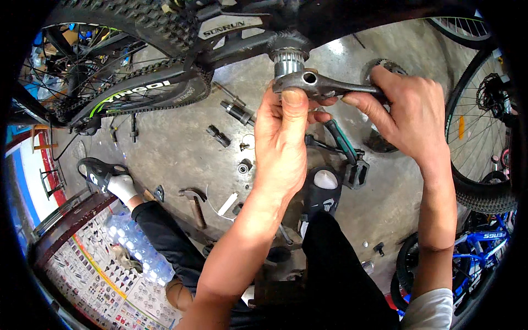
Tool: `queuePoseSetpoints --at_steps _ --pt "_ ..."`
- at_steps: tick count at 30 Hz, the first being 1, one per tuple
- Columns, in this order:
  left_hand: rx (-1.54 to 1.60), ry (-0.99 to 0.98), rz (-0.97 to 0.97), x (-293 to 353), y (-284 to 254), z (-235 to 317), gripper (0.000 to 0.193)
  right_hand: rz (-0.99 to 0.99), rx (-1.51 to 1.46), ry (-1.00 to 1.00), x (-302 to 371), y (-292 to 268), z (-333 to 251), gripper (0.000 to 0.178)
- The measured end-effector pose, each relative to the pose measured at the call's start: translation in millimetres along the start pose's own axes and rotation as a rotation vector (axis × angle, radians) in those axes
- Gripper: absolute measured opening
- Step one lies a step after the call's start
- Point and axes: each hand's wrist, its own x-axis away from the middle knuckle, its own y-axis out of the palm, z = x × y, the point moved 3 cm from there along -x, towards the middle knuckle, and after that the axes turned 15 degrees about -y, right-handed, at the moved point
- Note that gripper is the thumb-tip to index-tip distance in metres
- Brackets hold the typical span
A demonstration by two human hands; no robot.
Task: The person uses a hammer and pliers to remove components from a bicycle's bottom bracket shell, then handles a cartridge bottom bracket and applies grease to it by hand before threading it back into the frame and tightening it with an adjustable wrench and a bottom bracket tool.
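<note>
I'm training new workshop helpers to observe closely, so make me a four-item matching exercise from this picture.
1. dark metal piece
2. hammer
3. ribbed cylinder
4. bicycle with a blue frame

A. lying on the grey floor
B. at the picture's lower right
C. held by the left hand and right hand
D. silver, just below the black frame

Pairs: 1-C, 2-A, 3-D, 4-B

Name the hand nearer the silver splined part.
The left hand: its thumb rests on the lever just below that part, while the right hand holds the lever's far end.
</note>
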Motion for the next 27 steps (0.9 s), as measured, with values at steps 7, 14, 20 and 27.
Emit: queuePoseSetpoints --at_steps 7,14,20,27 --pt "-0.05 0.015 0.046 0.9 -2.5 -0.3 0.061 0.073 0.004 0.013 -1.1 4.7 -3.3 0.052" --pt "-0.062 0.112 0.119 -14.9 -13.8 -4.6 0.09 0.064 0.0 0.049 -2.5 2.2 -3.5 0.057" --pt "0.106 0.226 0.287 -24.7 -13.2 1.0 0.107 0.063 -0.011 0.026 -1.5 0.6 -4.3 0.052" --pt "0.335 0.335 0.38 -37.1 3.2 17.4 0.064 0.089 -0.007 0.053 -1.6 3.5 -4.4 0.058"
